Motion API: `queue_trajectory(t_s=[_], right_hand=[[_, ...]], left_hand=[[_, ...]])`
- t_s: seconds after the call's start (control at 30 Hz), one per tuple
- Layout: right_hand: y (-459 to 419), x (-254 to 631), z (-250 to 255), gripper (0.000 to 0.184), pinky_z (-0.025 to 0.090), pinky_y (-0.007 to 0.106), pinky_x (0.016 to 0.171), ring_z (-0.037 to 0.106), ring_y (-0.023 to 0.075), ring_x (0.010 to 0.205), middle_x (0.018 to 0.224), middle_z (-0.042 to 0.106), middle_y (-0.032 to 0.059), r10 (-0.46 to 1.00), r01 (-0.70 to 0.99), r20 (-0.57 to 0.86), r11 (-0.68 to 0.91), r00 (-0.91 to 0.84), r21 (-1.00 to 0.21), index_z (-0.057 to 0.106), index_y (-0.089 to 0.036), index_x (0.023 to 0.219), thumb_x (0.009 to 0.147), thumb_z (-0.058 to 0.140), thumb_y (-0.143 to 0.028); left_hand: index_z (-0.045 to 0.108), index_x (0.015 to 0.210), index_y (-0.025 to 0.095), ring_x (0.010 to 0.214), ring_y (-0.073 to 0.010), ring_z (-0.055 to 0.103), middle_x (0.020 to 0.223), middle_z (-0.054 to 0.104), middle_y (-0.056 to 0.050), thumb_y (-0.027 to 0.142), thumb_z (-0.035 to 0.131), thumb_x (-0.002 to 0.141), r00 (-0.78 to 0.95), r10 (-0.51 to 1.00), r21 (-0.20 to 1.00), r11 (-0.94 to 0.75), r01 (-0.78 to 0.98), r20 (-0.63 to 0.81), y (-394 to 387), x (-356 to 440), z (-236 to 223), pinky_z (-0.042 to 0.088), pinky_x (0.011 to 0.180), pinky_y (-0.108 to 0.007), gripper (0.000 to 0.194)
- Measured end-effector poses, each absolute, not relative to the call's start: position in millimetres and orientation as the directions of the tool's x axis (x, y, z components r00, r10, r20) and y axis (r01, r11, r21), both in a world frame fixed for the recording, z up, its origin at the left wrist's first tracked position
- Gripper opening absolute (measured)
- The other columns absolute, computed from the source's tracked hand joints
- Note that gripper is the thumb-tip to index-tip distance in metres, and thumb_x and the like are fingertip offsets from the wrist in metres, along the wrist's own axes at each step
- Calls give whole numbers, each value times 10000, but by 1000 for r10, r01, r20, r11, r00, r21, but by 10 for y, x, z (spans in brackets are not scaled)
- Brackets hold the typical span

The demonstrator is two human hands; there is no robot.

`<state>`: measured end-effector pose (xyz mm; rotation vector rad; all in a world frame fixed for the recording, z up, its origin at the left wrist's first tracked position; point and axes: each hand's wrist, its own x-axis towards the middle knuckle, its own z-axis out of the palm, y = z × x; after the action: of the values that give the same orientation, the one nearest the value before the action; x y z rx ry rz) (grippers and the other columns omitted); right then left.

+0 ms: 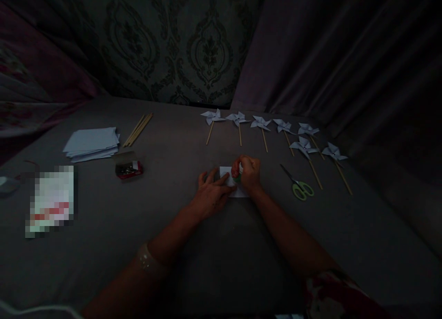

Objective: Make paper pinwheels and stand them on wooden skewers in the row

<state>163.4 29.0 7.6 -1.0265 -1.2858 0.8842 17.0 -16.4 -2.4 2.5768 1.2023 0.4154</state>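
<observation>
A small white sheet of paper (226, 171) lies on the grey cloth in front of me. My left hand (209, 197) rests flat on its left side, fingers spread and holding nothing. Over the right part of the sheet, my right hand (249, 174) is closed round a small object (236, 177) with green at its lower end, touching or just above the paper; its kind is mostly hidden by the fingers. Green-handled scissors (302, 190) lie to the right of my right hand, with their blades pointing up and left.
Several paper pinwheels on sticks, such as one pinwheel (261, 123), lie along the back right. At left are a paper stack (91, 143), wooden sticks (138, 129), an opened small box (129, 168) of metal pieces and a blurred-out packet (51, 199). A patterned curtain (172, 47) hangs behind.
</observation>
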Motion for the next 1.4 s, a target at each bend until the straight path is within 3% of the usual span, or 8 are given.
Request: queue_trajectory(t_s=[0.4, 0.73, 1.0, 1.07, 1.27, 1.4], right_hand=[[281, 1607, 67, 370, 322, 235, 409, 399, 98, 365, 381, 412, -30, 951, -8, 299, 301, 82, -954, 442, -217, 430, 789, 385, -288], [351, 1685, 60, 382, 324, 237, 396, 396, 99, 350, 371, 395, -43, 959, -75, 277, 272, -64, -959, 433, -222, 445, 798, 422, -367], [285, 1573, 53, 364, 349, 238, 432, 427, 107, 401, 406, 437, -25, 927, 89, 310, 297, 211, -951, 425, -225, 457, 802, 384, -335], [281, 1597, 77, 370, 343, 238, 427, 422, 104, 390, 399, 427, -30, 943, 60, 302, 296, 144, -953, 430, -224, 456, 801, 395, -354], [391, 1737, 183, 415, 315, 235, 386, 365, 92, 331, 344, 394, -38, 942, -112, 186, 160, -281, -981, 427, -219, 424, 775, 458, -438], [385, 1722, 163, 407, 308, 240, 376, 344, 93, 318, 340, 376, -42, 947, -151, 207, 173, -247, -973, 410, -226, 423, 783, 439, -414]], left_hand=[[630, 1195, 386, 1359, -393, 287, 1443, 471, -3, 269, 460, 916, 610, 786, 353, -603, 716, 104, -187, 186, 16, 224, 1013, -667, 347], [647, 1171, 379, 1348, -389, 301, 1441, 474, 1, 304, 452, 927, 613, 777, 349, -619, 703, 143, -167, 176, -53, 220, 1017, -655, 321], [623, 1202, 393, 1346, -404, 304, 1432, 484, -12, 283, 456, 918, 606, 785, 378, -603, 702, 127, -181, 167, -19, 226, 997, -674, 347], [634, 1186, 394, 1346, -400, 304, 1424, 493, -7, 279, 457, 917, 602, 786, 383, -604, 699, 142, -180, 167, -26, 220, 1003, -672, 342], [648, 1165, 386, 1343, -404, 303, 1429, 487, -7, 307, 448, 927, 606, 785, 380, -605, 700, 133, -167, 167, -35, 213, 997, -680, 320], [643, 1169, 387, 1348, -403, 294, 1436, 480, 0, 314, 444, 930, 611, 782, 376, -607, 700, 124, -172, 170, -21, 213, 997, -675, 320]])
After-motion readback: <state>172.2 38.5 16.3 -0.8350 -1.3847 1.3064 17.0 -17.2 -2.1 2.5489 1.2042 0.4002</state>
